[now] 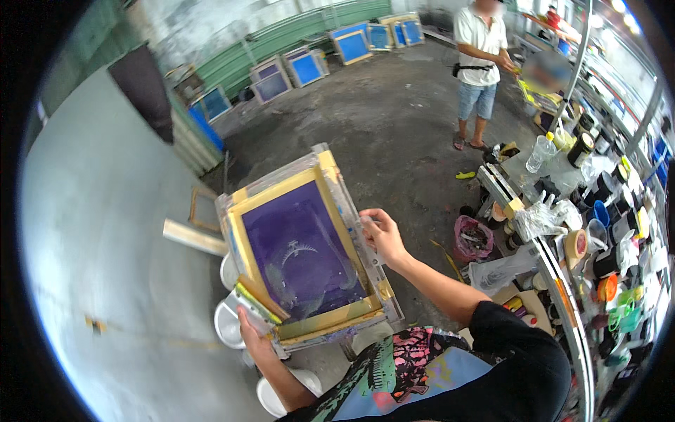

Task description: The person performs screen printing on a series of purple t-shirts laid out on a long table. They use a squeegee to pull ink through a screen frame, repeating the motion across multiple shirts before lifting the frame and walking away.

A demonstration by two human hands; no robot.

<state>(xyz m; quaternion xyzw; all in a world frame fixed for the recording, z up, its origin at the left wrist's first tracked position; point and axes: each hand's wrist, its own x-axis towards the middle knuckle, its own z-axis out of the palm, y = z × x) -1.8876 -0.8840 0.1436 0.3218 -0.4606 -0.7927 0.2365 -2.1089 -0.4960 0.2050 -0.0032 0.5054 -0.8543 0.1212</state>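
In front of me is a screen printing frame (327,177), tilted, with yellowish tape around a dark purple mesh. A pale curved design and whitish smears mark the mesh's lower half. My left hand (253,334) grips a squeegee (259,306), with a pale handle and yellow-green stains, at the frame's lower left corner. The squeegee's brownish edge lies over the taped border. My right hand (383,239) is closed at the frame's right side, thumb and fingers pinched on its edge; part of the grip is hidden.
White buckets (228,323) stand below the frame, beside a large grey panel (105,232). On the right, a cluttered bench (562,281) holds jars, tape rolls and a plastic bottle (540,153). A pink bag (473,238) sits on the floor. Another person (480,63) stands farther back, near shelves. Several screens (351,47) lean along the far wall.
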